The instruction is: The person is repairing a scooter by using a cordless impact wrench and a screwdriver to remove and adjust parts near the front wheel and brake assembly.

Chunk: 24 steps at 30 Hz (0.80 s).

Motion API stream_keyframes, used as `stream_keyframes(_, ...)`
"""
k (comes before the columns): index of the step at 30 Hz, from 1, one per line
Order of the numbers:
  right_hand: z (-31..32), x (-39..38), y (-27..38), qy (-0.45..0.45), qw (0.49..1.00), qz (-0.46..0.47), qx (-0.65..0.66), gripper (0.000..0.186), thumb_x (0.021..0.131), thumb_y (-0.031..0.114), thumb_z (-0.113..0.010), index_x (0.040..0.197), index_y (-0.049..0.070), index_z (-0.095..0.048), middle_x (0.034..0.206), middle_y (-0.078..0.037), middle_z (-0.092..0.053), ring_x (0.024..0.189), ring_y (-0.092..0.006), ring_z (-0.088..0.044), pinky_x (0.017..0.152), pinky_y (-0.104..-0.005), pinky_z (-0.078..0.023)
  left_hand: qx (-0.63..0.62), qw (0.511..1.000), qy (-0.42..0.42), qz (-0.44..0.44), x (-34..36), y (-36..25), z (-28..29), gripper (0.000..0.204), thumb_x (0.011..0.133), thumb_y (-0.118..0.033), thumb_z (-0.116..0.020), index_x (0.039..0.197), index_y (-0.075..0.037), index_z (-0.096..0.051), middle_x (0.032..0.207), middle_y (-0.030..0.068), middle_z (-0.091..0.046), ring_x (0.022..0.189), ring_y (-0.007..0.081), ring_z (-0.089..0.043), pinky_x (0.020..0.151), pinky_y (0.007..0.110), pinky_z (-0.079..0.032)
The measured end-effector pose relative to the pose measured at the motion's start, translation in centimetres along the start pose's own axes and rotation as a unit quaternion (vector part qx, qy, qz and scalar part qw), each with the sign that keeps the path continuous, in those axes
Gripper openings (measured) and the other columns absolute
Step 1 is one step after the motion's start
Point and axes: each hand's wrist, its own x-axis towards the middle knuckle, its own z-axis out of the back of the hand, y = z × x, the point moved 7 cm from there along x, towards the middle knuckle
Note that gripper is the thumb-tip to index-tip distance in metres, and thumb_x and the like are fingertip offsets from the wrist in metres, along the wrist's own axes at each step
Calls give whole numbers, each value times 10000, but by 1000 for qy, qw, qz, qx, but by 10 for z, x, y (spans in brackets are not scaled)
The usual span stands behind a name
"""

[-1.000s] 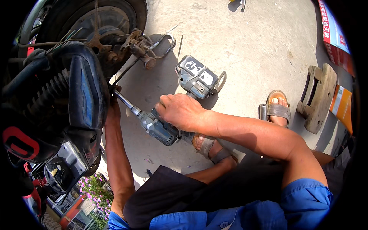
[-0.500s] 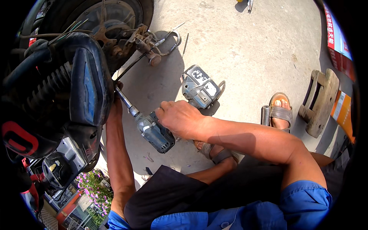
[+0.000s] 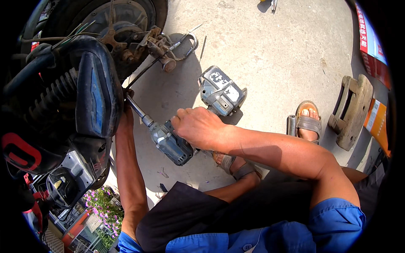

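Note:
My right hand (image 3: 200, 127) is wrapped around the handle of a cordless impact wrench (image 3: 171, 143). Its dark battery pack (image 3: 222, 89), worn to white in patches, sticks out beyond the hand. A long silver socket (image 3: 139, 110) runs from the wrench's nose up to the underside of a scooter. My left hand (image 3: 129, 94) is beside the socket's far end, mostly hidden behind the scooter's dark lamp housing (image 3: 99, 90), so what its fingers do does not show. The scooter's rear wheel (image 3: 122, 17) and rusty brake parts (image 3: 158, 48) lie farther up.
A black cable with a metal end (image 3: 185, 39) reaches out from the brake parts over the concrete. A wooden stool (image 3: 350, 111) stands at the right, near red and orange boxes (image 3: 375, 63). A metal tube (image 3: 291, 125) stands beside my sandalled foot (image 3: 309, 122). Pink flowers (image 3: 101, 206) are at lower left.
The impact wrench has tilted slightly, its body and battery pack shifting a little upward in the view with my right hand. My left arm has hardly moved.

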Motion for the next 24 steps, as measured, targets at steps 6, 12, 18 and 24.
stream_keyframes(6,2,0,1,3,1000,-4,12,176,795,91,-605,923,-28,-584,889,-173,-590,843,-330,-647,693,-409,-538,3,1000,0,-6,0,-1,-4,338,942,-309,-586,1190,-78,-581,1055,106,-602,947,262,-604,891,465,-509)
stream_keyframes(12,5,2,2,16,999,-9,-29,178,771,73,-621,912,-28,-580,888,-172,-591,836,-315,-654,667,-390,-546,-17,1000,9,-2,2,2,-1,337,948,-304,-578,1191,-70,-580,1039,111,-612,917,265,-617,890,468,-516)
stream_keyframes(18,6,3,1,10,999,-6,-45,195,739,54,-639,905,-30,-579,860,-165,-595,823,-312,-660,661,-389,-549,7,1000,16,-22,-2,-5,-9,346,953,-286,-564,1220,-67,-561,1070,123,-604,952,268,-614,907,470,-511)
stream_keyframes(24,7,2,1,18,999,-10,-44,177,753,56,-626,903,-27,-585,861,-163,-600,835,-314,-659,663,-398,-549,0,1000,9,-3,4,4,7,354,952,-276,-563,1237,-66,-548,1083,118,-597,976,271,-605,924,474,-503)
